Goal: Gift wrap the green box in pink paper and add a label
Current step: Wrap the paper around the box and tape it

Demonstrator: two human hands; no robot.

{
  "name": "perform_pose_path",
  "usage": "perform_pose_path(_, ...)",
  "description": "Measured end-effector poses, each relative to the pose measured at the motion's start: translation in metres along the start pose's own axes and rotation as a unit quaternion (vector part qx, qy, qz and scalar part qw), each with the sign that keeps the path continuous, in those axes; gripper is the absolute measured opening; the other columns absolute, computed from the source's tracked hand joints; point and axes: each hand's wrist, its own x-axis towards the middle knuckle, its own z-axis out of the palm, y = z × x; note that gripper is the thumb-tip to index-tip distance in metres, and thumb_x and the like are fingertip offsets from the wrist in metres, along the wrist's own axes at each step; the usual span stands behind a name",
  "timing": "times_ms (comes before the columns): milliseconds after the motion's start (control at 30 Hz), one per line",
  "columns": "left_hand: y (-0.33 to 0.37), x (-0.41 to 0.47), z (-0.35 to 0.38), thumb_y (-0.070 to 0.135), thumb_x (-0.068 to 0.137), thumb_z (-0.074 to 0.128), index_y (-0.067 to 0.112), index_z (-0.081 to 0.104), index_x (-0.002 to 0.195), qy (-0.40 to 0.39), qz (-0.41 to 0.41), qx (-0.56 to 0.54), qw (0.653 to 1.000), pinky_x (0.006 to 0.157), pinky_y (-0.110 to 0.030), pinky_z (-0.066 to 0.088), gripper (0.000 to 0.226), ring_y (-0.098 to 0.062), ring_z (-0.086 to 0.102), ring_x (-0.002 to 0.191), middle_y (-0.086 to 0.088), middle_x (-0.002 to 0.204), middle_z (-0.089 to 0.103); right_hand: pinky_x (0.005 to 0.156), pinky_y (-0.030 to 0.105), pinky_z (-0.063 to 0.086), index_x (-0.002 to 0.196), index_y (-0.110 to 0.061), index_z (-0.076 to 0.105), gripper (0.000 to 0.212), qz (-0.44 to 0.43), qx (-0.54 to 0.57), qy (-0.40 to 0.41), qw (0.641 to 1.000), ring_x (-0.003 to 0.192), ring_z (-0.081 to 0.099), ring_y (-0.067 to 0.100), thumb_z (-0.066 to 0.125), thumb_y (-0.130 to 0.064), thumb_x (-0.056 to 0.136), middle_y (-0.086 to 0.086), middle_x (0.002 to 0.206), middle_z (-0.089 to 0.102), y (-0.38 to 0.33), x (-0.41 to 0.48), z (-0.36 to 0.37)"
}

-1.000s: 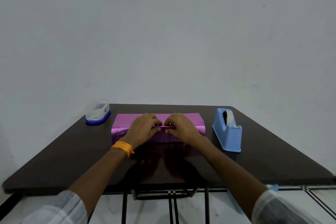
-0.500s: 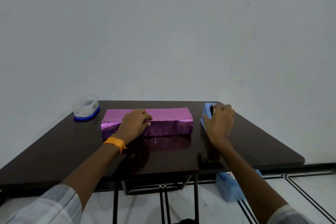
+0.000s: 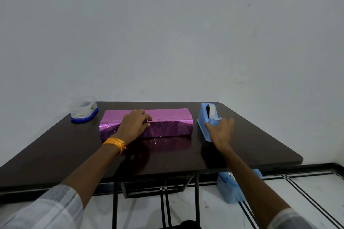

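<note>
Wrapped box: the wrapped box (image 3: 167, 126) is lying lengthwise across the middle of the dark worktop (image 3: 74, 150), towards its far side, fully covered in shiny pink paper (image 3: 167, 114).
Left hand: the left hand (image 3: 133, 126) is resting over the box's top front edge, left of its middle. Its fingers are bending down onto the paper seam and its thumb is lying against the front face, cupping the edge.
Right hand: the right hand (image 3: 220, 131) is reaching to the near end of the blue tape dispenser (image 3: 203, 117), apart from the box. It is blurred, so whether it is gripping any tape cannot be told.
Tape dispenser: it is standing just right of the box.
Left rear: a clear container (image 3: 83, 108) with a blue base is sitting beyond the box's left end.
Wrist: an orange band (image 3: 114, 143) is circling the left wrist.
</note>
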Motion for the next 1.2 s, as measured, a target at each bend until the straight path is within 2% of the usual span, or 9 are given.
perform_pose_path(200, 0.0, -0.001, 0.0, 0.031, 0.093, 0.064, 0.019, 0.068, 0.116, -0.004, -0.003, -0.002, 1.0, 0.083, -0.045, 0.05, 0.027, -0.022, 0.055, 0.099, -0.001, 0.105, 0.06, 0.067, 0.031, 0.042, 0.101, -0.001, 0.063, 0.05, -0.022, 0.013, -0.037, 0.999, 0.079, 0.051, 0.023, 0.08, -0.041, 0.077, 0.007, 0.101, 0.042, -0.006, -0.002, 0.006)
perform_pose_path(333, 0.001, 0.0, 0.0, 0.031, 0.093, 0.064, 0.019, 0.067, 0.116, -0.004, -0.001, -0.001, 1.0, 0.083, -0.044, 0.05, 0.026, -0.022, 0.055, 0.099, -0.001, 0.105, 0.059, 0.051, 0.027, 0.033, 0.067, -0.012, 0.048, 0.056, 0.019, 0.059, -0.11, 0.992, 0.064, 0.057, 0.023, 0.077, -0.06, 0.067, 0.011, 0.077, 0.058, -0.003, 0.018, -0.007)
perform_pose_path(433, 0.0, -0.001, 0.001, 0.031, 0.093, 0.063, 0.019, 0.068, 0.115, -0.002, 0.002, -0.002, 1.0, 0.083, -0.044, 0.05, 0.026, -0.022, 0.055, 0.098, -0.001, 0.105, 0.059, 0.049, 0.03, 0.027, 0.058, -0.014, 0.039, 0.054, 0.095, 0.169, -0.177, 0.965, 0.05, 0.041, 0.017, 0.077, -0.045, 0.08, 0.001, 0.055, 0.042, -0.013, 0.03, -0.025)
perform_pose_path(667, 0.0, -0.001, 0.0, 0.031, 0.093, 0.063, 0.019, 0.067, 0.116, -0.004, -0.001, -0.004, 1.0, 0.084, -0.044, 0.049, 0.026, -0.023, 0.054, 0.1, -0.002, 0.106, 0.059, 0.033, 0.017, 0.026, 0.071, -0.006, 0.052, 0.024, 0.223, 0.219, -0.243, 0.918, 0.049, 0.027, 0.011, 0.071, 0.0, 0.084, 0.005, 0.066, 0.037, -0.029, 0.049, -0.037)
perform_pose_path(733, 0.0, 0.0, 0.0, 0.031, 0.092, 0.064, 0.019, 0.067, 0.116, -0.004, -0.001, -0.008, 1.0, 0.083, -0.043, 0.049, 0.027, -0.023, 0.054, 0.099, -0.002, 0.105, 0.059, 0.035, 0.018, 0.044, 0.08, -0.003, 0.057, 0.016, 0.245, 0.236, -0.254, 0.906, 0.056, 0.039, 0.012, 0.072, 0.0, 0.085, 0.007, 0.073, 0.043, -0.032, 0.051, -0.035)
perform_pose_path(800, -0.001, 0.001, -0.001, 0.031, 0.091, 0.065, 0.02, 0.068, 0.115, -0.006, -0.002, -0.009, 1.0, 0.082, -0.043, 0.049, 0.026, -0.022, 0.054, 0.097, -0.002, 0.104, 0.058, 0.038, 0.03, 0.055, 0.088, -0.001, 0.06, 0.011, 0.253, 0.247, -0.256, 0.9, 0.068, 0.05, 0.014, 0.071, -0.004, 0.089, 0.008, 0.085, 0.05, -0.036, 0.05, -0.034)
perform_pose_path(967, 0.0, 0.001, 0.002, 0.031, 0.091, 0.066, 0.02, 0.068, 0.114, 0.002, -0.004, -0.01, 1.0, 0.081, -0.041, 0.049, 0.026, -0.022, 0.054, 0.097, -0.001, 0.104, 0.059, 0.049, 0.039, 0.06, 0.093, -0.002, 0.059, 0.007, 0.244, 0.271, -0.244, 0.899, 0.074, 0.047, 0.017, 0.065, -0.005, 0.093, 0.007, 0.087, 0.043, -0.048, 0.047, -0.037)
perform_pose_path(1067, -0.001, -0.001, 0.004, 0.032, 0.092, 0.065, 0.02, 0.067, 0.114, 0.003, -0.008, -0.011, 1.0, 0.082, -0.041, 0.049, 0.026, -0.022, 0.054, 0.099, -0.001, 0.105, 0.058, 0.059, 0.045, 0.062, 0.109, 0.001, 0.058, 0.02, 0.224, 0.308, -0.234, 0.894, 0.089, 0.056, 0.024, 0.064, -0.003, 0.09, 0.01, 0.096, 0.047, -0.048, 0.039, -0.036)
perform_pose_path(1200, 0.001, 0.0, 0.003, 0.031, 0.092, 0.064, 0.019, 0.067, 0.114, 0.005, -0.009, -0.011, 1.0, 0.083, -0.042, 0.048, 0.025, -0.023, 0.054, 0.101, -0.002, 0.106, 0.058, 0.064, 0.041, 0.062, 0.09, 0.001, 0.059, 0.008, 0.212, 0.364, -0.185, 0.888, 0.082, 0.059, 0.022, 0.066, -0.001, 0.087, 0.01, 0.093, 0.052, -0.037, 0.022, -0.03)
